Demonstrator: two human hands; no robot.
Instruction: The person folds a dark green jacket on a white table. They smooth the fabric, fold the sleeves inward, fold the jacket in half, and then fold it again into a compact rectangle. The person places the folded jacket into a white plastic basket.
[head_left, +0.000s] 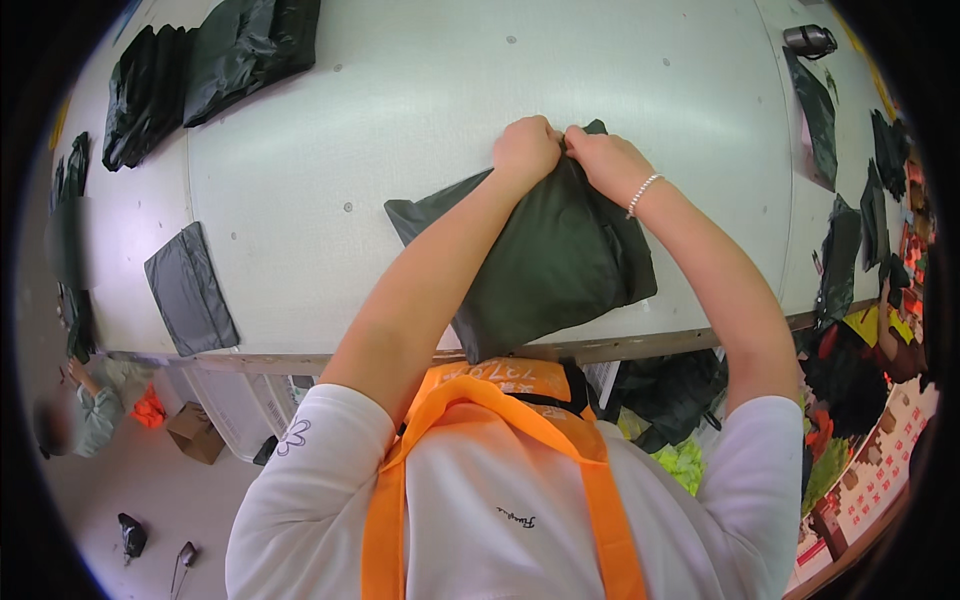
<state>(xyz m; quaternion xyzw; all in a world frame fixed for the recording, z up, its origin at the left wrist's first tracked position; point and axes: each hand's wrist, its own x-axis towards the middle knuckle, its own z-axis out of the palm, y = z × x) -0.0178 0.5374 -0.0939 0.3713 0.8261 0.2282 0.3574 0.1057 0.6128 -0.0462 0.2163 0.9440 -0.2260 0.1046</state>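
Note:
A dark green, pouch-like piece of smooth fabric (555,265) lies in front of me, slanted, with its near corner by the table's front edge. My left hand (527,150) is closed at its far edge, fingers curled in a pinch. Close beside it, my right hand (607,163) pinches the same edge, a beaded bracelet on its wrist. The two hands almost touch. A corner of the fabric sticks up just beyond the right fingers. My left forearm covers part of the fabric's left side.
The pale table (400,90) has small round fixings. Dark folded bundles (250,55) lie far left, a flat grey-green folded piece (192,290) nearer left. At right are more dark pieces (815,120) and a metal flask (810,41). Another person's sleeve (97,420) shows at left.

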